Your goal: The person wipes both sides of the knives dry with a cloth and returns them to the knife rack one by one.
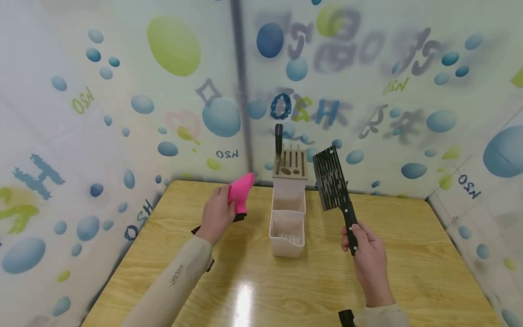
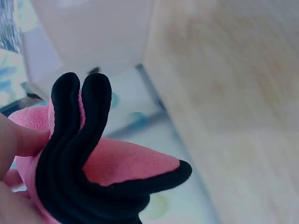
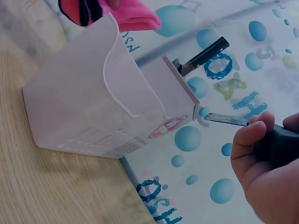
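My left hand (image 1: 216, 213) grips a folded pink cloth (image 1: 242, 193) to the left of the knife holder. In the left wrist view the cloth's black edging (image 2: 60, 154) bunches in folds beside my fingers. On the other side, my right hand (image 1: 369, 254) holds a cleaver (image 1: 330, 177) by its black riveted handle, blade raised and pointing away, with dark streaks across its face. Between the hands stands the pale knife holder (image 1: 289, 193), slotted at the top, with lower open compartments. A black-handled knife (image 1: 278, 138) stands upright in its left slot.
The wood-grain table (image 1: 408, 272) carries the holder near its middle. Patterned curtain walls (image 1: 220, 81) with blue and green spots close in the back and both sides. A black strap (image 1: 346, 318) shows by the right sleeve.
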The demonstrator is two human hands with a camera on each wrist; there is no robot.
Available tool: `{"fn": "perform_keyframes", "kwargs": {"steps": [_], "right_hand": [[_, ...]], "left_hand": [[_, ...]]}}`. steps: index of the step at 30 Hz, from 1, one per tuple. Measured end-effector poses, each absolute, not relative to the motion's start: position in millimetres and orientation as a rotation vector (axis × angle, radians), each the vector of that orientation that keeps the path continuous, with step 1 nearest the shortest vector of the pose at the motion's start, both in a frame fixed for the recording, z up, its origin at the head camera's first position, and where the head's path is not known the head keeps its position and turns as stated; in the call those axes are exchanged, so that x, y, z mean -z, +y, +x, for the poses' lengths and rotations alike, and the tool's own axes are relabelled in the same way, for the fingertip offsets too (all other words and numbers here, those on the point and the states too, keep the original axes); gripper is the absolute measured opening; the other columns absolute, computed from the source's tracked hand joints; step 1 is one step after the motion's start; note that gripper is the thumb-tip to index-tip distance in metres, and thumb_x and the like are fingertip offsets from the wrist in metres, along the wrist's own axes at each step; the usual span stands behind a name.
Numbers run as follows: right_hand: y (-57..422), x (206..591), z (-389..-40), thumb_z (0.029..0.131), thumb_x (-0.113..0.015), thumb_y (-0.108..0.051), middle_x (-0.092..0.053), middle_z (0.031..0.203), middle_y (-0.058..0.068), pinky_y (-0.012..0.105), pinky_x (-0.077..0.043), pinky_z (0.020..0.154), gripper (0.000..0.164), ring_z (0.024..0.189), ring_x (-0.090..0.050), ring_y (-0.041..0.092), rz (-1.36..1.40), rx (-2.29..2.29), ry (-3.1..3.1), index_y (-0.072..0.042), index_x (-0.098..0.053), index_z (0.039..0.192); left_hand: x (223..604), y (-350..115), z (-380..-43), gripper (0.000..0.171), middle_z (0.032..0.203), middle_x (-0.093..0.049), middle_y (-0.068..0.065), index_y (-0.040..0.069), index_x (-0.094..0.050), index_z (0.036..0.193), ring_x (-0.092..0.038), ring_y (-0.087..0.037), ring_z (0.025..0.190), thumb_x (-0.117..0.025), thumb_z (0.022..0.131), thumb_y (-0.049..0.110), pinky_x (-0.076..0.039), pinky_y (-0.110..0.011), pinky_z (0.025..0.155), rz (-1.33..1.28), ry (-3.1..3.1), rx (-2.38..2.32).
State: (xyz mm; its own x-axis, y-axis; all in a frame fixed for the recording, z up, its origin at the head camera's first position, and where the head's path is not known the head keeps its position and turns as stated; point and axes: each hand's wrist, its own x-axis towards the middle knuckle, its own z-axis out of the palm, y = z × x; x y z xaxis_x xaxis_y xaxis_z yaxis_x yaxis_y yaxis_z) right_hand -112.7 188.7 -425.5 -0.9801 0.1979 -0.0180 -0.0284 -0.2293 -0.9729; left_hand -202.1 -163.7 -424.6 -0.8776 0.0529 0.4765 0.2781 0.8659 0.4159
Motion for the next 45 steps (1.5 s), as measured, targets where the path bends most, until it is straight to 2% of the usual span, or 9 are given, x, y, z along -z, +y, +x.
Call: {"fn": "perform_keyframes", "kwargs": {"steps": [5, 11, 13, 21, 25, 32, 36, 40, 45], "right_hand": [[181.9, 423.5, -108.2, 0.112, -0.043, -0.024, -0.064, 0.089, 0.003, 0.020, -0.054, 0.061, 0.041, 0.070, -0.059, 0.008, -0.170, -2.348, -1.845, 0.012, -0.050, 0.129], [172.5, 422.2, -105.5, 0.112, -0.046, -0.023, -0.064, 0.089, 0.007, 0.021, -0.055, 0.060, 0.028, 0.070, -0.060, 0.010, -0.114, -2.348, -1.830, -0.002, -0.064, 0.116], [169.0, 421.4, -104.8, 0.112, -0.046, -0.023, -0.064, 0.089, 0.008, 0.021, -0.054, 0.060, 0.028, 0.070, -0.060, 0.010, -0.086, -2.343, -1.835, -0.002, -0.064, 0.114], [157.2, 416.9, -99.9, 0.113, -0.044, -0.022, -0.063, 0.092, 0.009, 0.022, -0.055, 0.062, 0.039, 0.073, -0.059, 0.011, -0.046, -2.289, -1.963, 0.012, -0.056, 0.128], [151.9, 416.1, -98.0, 0.113, -0.043, -0.021, -0.062, 0.096, 0.013, 0.022, -0.056, 0.066, 0.038, 0.076, -0.059, 0.013, -0.052, -2.268, -2.045, 0.009, -0.057, 0.131], [143.3, 415.6, -95.7, 0.112, -0.044, -0.016, -0.060, 0.100, 0.021, 0.024, -0.057, 0.066, 0.034, 0.076, -0.060, 0.015, -0.017, -2.239, -2.117, 0.006, -0.059, 0.132], [139.0, 417.1, -95.0, 0.112, -0.045, -0.014, -0.061, 0.098, 0.022, 0.025, -0.057, 0.064, 0.034, 0.074, -0.060, 0.014, 0.051, -2.236, -2.106, 0.009, -0.059, 0.133], [135.8, 420.2, -94.6, 0.111, -0.046, -0.012, -0.060, 0.097, 0.024, 0.026, -0.057, 0.063, 0.033, 0.072, -0.060, 0.014, 0.131, -2.236, -2.104, 0.009, -0.059, 0.133], [134.3, 422.4, -94.2, 0.111, -0.047, -0.013, -0.062, 0.094, 0.016, 0.026, -0.056, 0.062, 0.034, 0.073, -0.059, 0.014, 0.183, -2.214, -2.129, 0.007, -0.060, 0.135]], "left_hand": [[406.1, -153.4, -196.9, 0.038, 0.108, -0.064, -0.025, -0.005, -0.064, 0.127, -0.066, -0.036, 0.087, -0.074, 0.091, 0.001, -0.062, -0.049, 0.075, -0.398, -2.458, 0.630], [385.1, -139.6, -191.4, 0.033, 0.113, -0.063, -0.025, -0.004, -0.067, 0.120, -0.069, -0.036, 0.089, -0.075, 0.088, -0.003, -0.064, -0.046, 0.077, -0.511, -2.350, 0.608], [379.3, -134.9, -189.3, 0.033, 0.116, -0.063, -0.025, -0.005, -0.067, 0.120, -0.071, -0.037, 0.092, -0.076, 0.087, -0.004, -0.064, -0.047, 0.079, -0.536, -2.331, 0.605], [366.1, -119.9, -185.4, 0.035, 0.115, -0.070, -0.017, -0.003, -0.067, 0.123, -0.073, -0.034, 0.097, -0.075, 0.088, -0.004, -0.064, -0.045, 0.084, -0.625, -2.306, 0.593], [363.7, -114.7, -187.1, 0.040, 0.121, -0.069, -0.018, -0.001, -0.067, 0.129, -0.073, -0.034, 0.103, -0.074, 0.089, -0.004, -0.063, -0.045, 0.086, -0.631, -2.319, 0.573], [360.0, -109.1, -192.4, 0.053, 0.135, -0.066, -0.020, 0.001, -0.062, 0.141, -0.065, -0.037, 0.118, -0.075, 0.089, -0.003, -0.057, -0.047, 0.101, -0.665, -2.339, 0.542], [356.6, -106.4, -194.8, 0.054, 0.138, -0.064, -0.021, 0.003, -0.061, 0.142, -0.063, -0.038, 0.114, -0.074, 0.090, -0.002, -0.055, -0.046, 0.102, -0.678, -2.340, 0.487], [354.6, -104.1, -196.6, 0.051, 0.135, -0.065, -0.022, 0.003, -0.062, 0.142, -0.064, -0.038, 0.105, -0.072, 0.092, 0.000, -0.057, -0.044, 0.096, -0.667, -2.331, 0.414], [354.0, -102.2, -199.0, 0.051, 0.132, -0.067, -0.021, 0.003, -0.062, 0.141, -0.062, -0.037, 0.094, -0.072, 0.092, 0.001, -0.059, -0.043, 0.085, -0.646, -2.315, 0.386]]}}
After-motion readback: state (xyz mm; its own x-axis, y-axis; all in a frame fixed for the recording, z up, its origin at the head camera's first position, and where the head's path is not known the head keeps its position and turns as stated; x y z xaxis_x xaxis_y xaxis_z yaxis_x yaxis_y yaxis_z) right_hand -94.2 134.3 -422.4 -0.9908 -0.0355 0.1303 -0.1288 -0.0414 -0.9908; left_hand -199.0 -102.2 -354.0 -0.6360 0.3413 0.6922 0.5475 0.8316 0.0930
